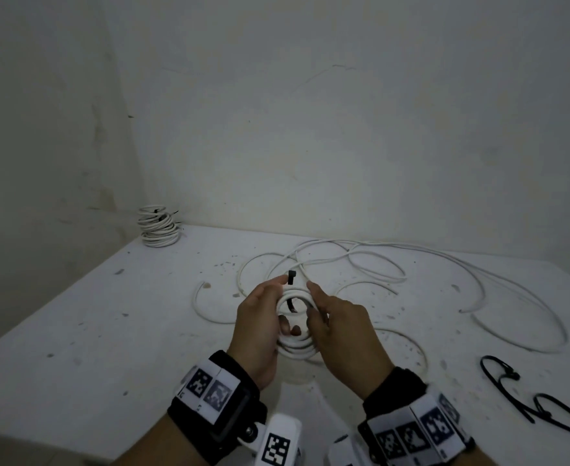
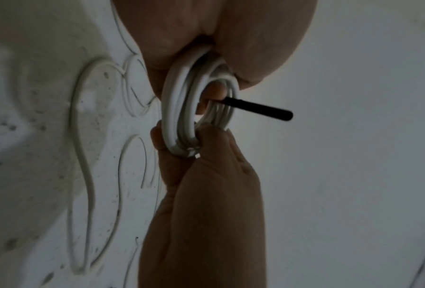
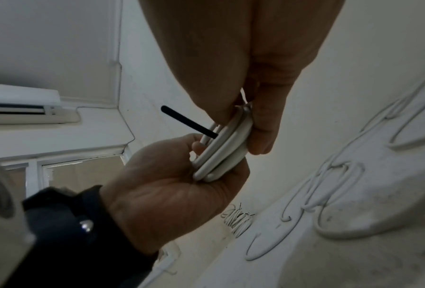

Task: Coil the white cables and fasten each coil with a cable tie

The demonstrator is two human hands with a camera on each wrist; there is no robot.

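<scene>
A small white cable coil (image 1: 296, 346) is held above the table (image 1: 115, 331) between both hands. My left hand (image 1: 261, 314) grips its left side, thumb up near the head of a black cable tie (image 1: 291, 276). The tie passes through the coil's hole and sticks up past its far edge. My right hand (image 1: 340, 324) pinches the coil's right side. The left wrist view shows the coil (image 2: 179, 109) edge-on with the tie (image 2: 258, 108) jutting out. In the right wrist view, thumb and fingers of the right hand (image 3: 255, 68) clamp the coil (image 3: 223, 152), and the left hand (image 3: 162, 185) cups it from below.
Loose white cables (image 1: 377, 264) sprawl over the table behind and right of the hands. A stack of tied coils (image 1: 158, 227) stands in the back left corner by the wall. Spare black cable ties (image 1: 512, 388) lie at the right front.
</scene>
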